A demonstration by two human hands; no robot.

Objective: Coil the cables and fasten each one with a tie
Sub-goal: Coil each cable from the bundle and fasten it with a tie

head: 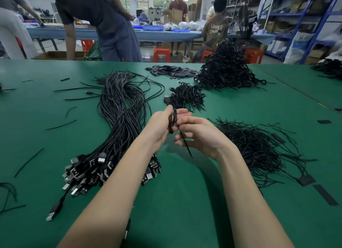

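At the far left of the frame, a few loose black ties (28, 161) lie scattered on the green table (185, 201). Just right of them, filling the left-centre, sprawls a thick bundle of uncoiled cables (120, 118), their USB plugs (88, 171) fanned out toward the lower left. This stock looks untouched, so a good share of the work is left.

At the centre, the left hand (161, 127) is closed around a small coiled cable (172, 121), thumb and fingers pinching the loops together above the table. Beside it, the right hand (199, 134) grips a thin black tie (185, 142) whose free end hangs down toward the lower middle; it appears to be mid-wrap around the coil, not yet fastened.

Just above the hands, in the middle of the frame, sits a small heap of finished coils (185, 97). Further to the upper right rises a much larger mound of bundled cables (225, 70), suggesting many are done. A flat pile of small black pieces (172, 72) lies to its left; what they are is unclear.

At the right-centre spreads a loose pile of spare ties (259, 147), plenty for the remaining cables.
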